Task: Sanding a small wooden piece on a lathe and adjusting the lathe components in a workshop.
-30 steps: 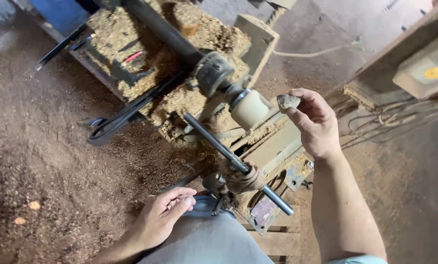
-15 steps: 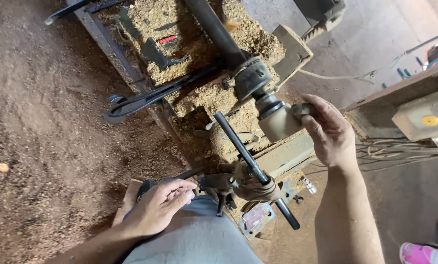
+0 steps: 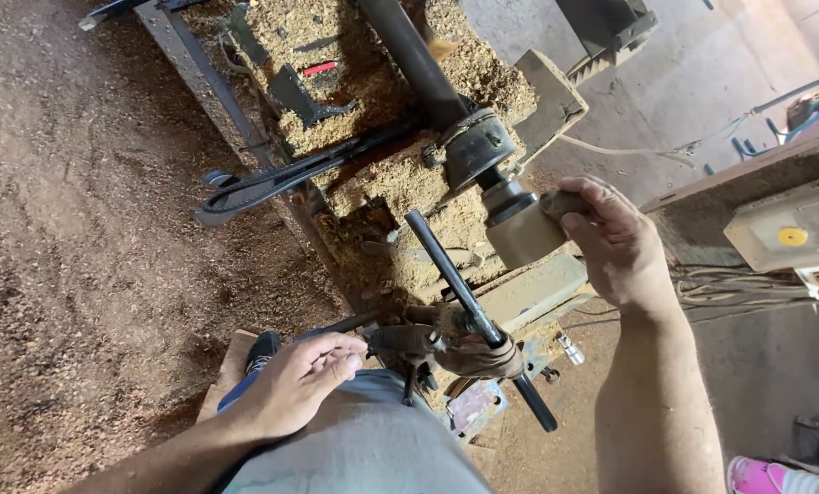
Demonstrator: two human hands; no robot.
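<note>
Looking down from the head view, I had the sawdust-covered floor (image 3: 80,256) at the far left, with a black drive belt (image 3: 272,178) lying looped across the edge of the lathe bed (image 3: 354,101), which was heaped with wood shavings.

My left hand (image 3: 295,384) rested at my lap, on my grey trousers (image 3: 364,448). Its fingers were loosely curled and pressed together, gripping nothing; the fingertips lay just beside a dark control handle (image 3: 409,340) at the near side of the machine. Whether they touched it could not be determined.

Just to the right of that handle, a black lever bar (image 3: 469,306) ran diagonally from the shavings down to a dark knobbed hub (image 3: 482,352) on the machine's near side.

Beyond the bar, the dark spindle shaft (image 3: 418,64) led into the chuck (image 3: 473,146), which carried a pale wooden workpiece (image 3: 524,240), roughly cylindrical, at the centre right of the view.

My right hand (image 3: 615,242) was at the workpiece's right side. Its fingers were pinched on a small grey-brown block (image 3: 560,203), held against the upper right edge of the workpiece.

At the far right sat a grey switch box (image 3: 793,233) with a yellow button, with loose cables (image 3: 711,293) beneath it.
</note>
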